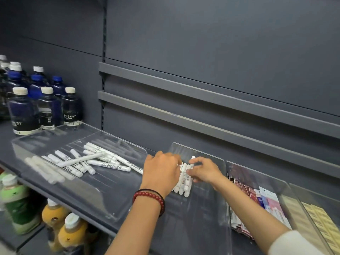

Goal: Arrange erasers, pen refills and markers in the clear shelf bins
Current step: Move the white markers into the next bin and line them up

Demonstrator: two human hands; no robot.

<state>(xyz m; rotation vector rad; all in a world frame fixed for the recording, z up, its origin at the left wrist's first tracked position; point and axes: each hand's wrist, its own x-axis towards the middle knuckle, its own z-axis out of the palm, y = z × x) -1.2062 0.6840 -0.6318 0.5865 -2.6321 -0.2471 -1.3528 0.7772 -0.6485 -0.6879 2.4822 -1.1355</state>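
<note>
Spanning the view from left to right, a grey shelf (7,133) is backed by a dark panel wall (202,43) and is loaded with a row of clear bins. Its left half is taken up by the widest bin (114,216), in which loose white markers (92,161) are scattered at crossing angles, mostly toward the bin's back. A narrower middle bin (202,221) is set just beside it, and a bundle of white markers (184,183) is laid lengthwise in its back half, ends pointed at the shelf's front edge. Toward the shelf's right end, a third bin (266,179) is filled with flat coloured packets (272,205), and a fourth bin (323,197) with beige packets (318,223); their contents cannot be told. Dark capped bottles (46,107) are stood at the shelf's back left corner. The bundle is clasped from both sides: the left grip (161,172), with a red bead bracelet (149,197) at its wrist, is curled over the bundle's left side, and the right grip (204,171) is closed narrowly on the rightmost markers.
</note>
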